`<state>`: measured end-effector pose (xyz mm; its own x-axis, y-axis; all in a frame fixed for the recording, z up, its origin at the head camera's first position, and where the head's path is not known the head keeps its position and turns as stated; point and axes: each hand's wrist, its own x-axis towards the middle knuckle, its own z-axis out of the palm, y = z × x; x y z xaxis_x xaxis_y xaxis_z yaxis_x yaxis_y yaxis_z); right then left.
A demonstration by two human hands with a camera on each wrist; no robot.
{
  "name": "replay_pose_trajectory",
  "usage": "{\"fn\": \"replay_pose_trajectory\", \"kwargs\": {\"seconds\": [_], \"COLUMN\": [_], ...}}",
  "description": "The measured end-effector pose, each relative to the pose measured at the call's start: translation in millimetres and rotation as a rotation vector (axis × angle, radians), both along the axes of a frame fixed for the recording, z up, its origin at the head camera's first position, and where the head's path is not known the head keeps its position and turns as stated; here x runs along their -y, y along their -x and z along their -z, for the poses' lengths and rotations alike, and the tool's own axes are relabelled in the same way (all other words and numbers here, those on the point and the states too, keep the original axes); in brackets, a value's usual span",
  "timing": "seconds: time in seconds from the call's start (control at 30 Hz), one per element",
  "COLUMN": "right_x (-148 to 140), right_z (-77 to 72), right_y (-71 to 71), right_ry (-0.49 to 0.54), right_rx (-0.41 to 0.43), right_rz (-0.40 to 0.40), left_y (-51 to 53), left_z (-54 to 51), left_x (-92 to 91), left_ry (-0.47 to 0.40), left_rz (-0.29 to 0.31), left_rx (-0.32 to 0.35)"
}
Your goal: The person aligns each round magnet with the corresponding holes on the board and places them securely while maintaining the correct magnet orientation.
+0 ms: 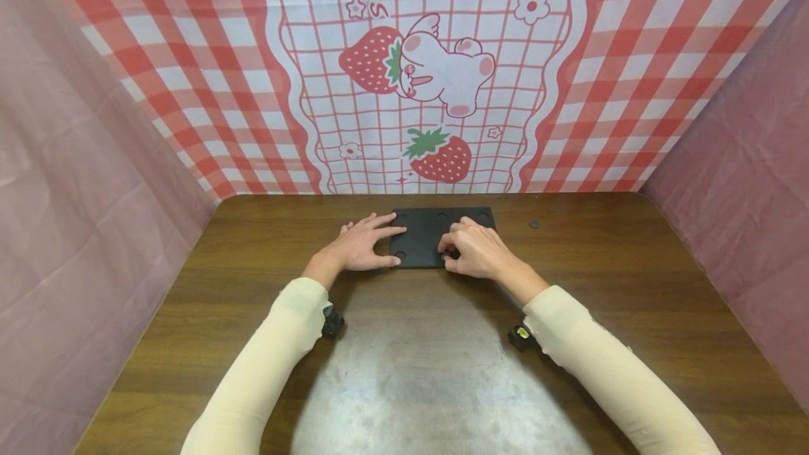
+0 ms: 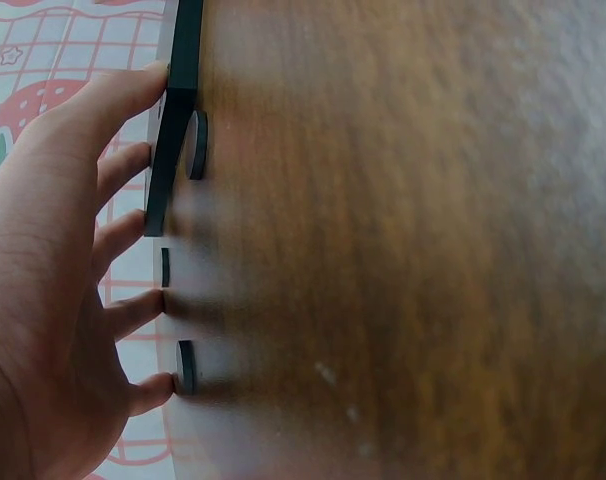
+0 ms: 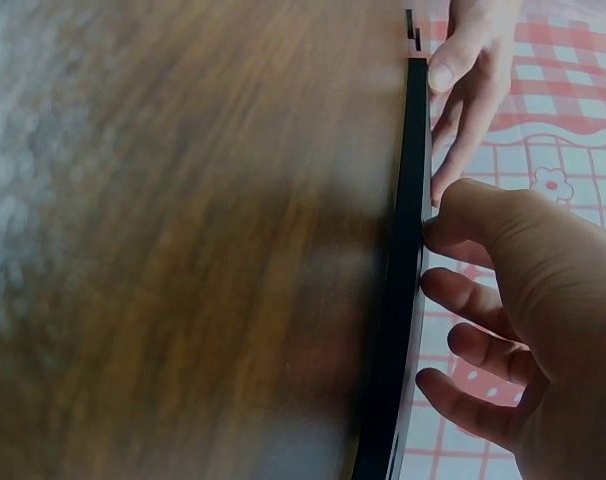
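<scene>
Resting loosely splayed on a black panel (image 1: 420, 239), left hand (image 1: 363, 244), right hand (image 1: 478, 249) curled on the panel, its grasp unclear

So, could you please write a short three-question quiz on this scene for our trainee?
1. True or false: the left hand, with its fingers spread, touches the black board.
2. In the head view, where does the dark disc that lies apart from both hands sit?
A) Between the forearms
B) To the right of the board
C) On the left sleeve
3. Which fruit is printed on the hanging cloth?

Key: 1. True; 2. B; 3. Strawberry.
</scene>
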<state>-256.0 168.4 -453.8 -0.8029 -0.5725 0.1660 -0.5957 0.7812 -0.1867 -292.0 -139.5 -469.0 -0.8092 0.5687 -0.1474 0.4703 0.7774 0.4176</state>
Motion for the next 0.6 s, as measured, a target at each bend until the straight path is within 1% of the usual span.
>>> {"fn": "replay_pose_trajectory", "kwargs": {"seconds": [0.07, 0.13, 0.23, 0.37, 0.5, 0.57, 0.6], "right_x": [-0.2, -0.5, -1.1, -2.1, -2.8, -3.4, -3.6], "right_z": [0.2, 0.1, -1.1, -4.3, -6.8, -7.1, -6.9], "right_y": [0.1, 0.1, 0.0, -0.3, -0.8, -0.8, -0.7], "right_ry": [-0.001, -0.004, -0.003, 0.003, 0.009, 0.009, 0.009], "right_rx": [-0.003, -0.01, -0.019, -0.033, -0.038, -0.036, -0.034], "right_rz": [-0.003, -0.004, -0.009, -0.01, -0.004, -0.002, -0.002], "left_y": [-4.4, -0.7, 7.9, 16.6, 18.5, 17.3, 15.2], "left_z": [-4.9, 0.3, 13.7, 25.6, 27.1, 25.4, 22.7], "left_x": [-0.5, 0.7, 4.0, 6.3, 6.5, 6.3, 5.9], "left_ry": [-0.016, -0.019, -0.032, -0.024, -0.009, -0.012, -0.018], "left_rz": [-0.007, -0.007, -0.008, -0.004, -0.003, -0.004, -0.006], "left_rx": [0.019, 0.014, 0.004, -0.017, -0.02, -0.013, -0.007]}}
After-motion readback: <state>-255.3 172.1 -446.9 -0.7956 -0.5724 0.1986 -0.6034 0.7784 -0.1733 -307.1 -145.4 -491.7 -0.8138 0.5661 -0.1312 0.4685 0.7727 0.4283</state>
